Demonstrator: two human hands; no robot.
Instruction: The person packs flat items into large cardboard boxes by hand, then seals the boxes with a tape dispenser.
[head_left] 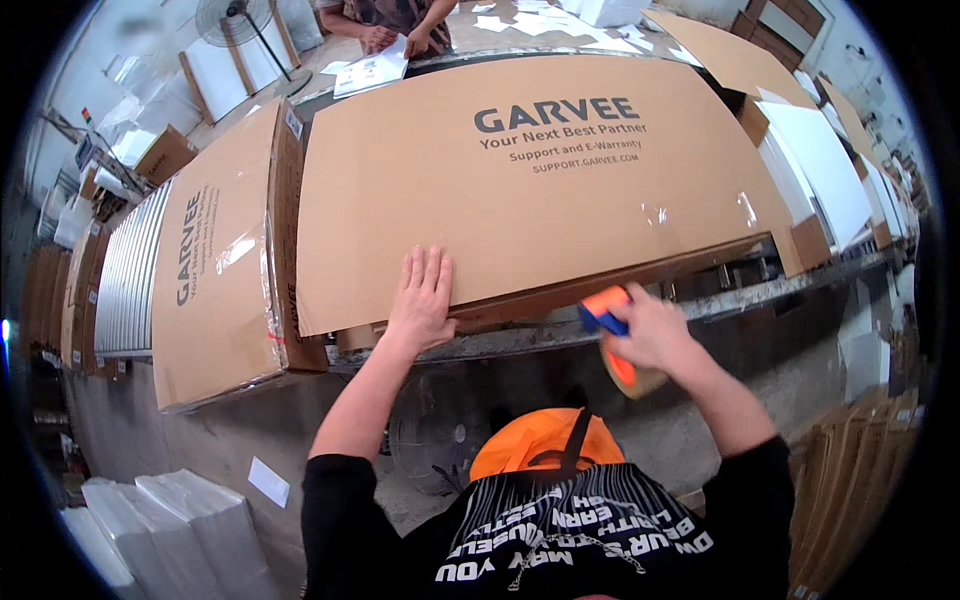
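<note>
Cardboard is what we have under our palms: a large flat brown carton (540, 170) lies across the workbench (640, 318), its near long edge just over the bench's front edge. Our left hand (422, 297) lies flat and spread on that near edge, fingers straight, gripping nothing, only pressing the top panel down. Our right hand (652, 330) is closed around a tape dispenser (612, 335) with an orange and blue body and a brown roll, held against the carton's near side just right of the middle.

What we judge could go wrong: the carton's front flap looks slightly lifted toward the right corner, so if the left hand eases off, the panel may spring up and the tape could wrinkle or bridge the gap. The carton overhangs the bench a little, and a hard pull on the dispenser could drag it toward us. The left fingers also sit close to the tape's line.

A second taped carton (225, 250) lies at the bench's left end, touching the first. At the far edge another person's hands (395, 40) hold white papers (370, 70).
</note>
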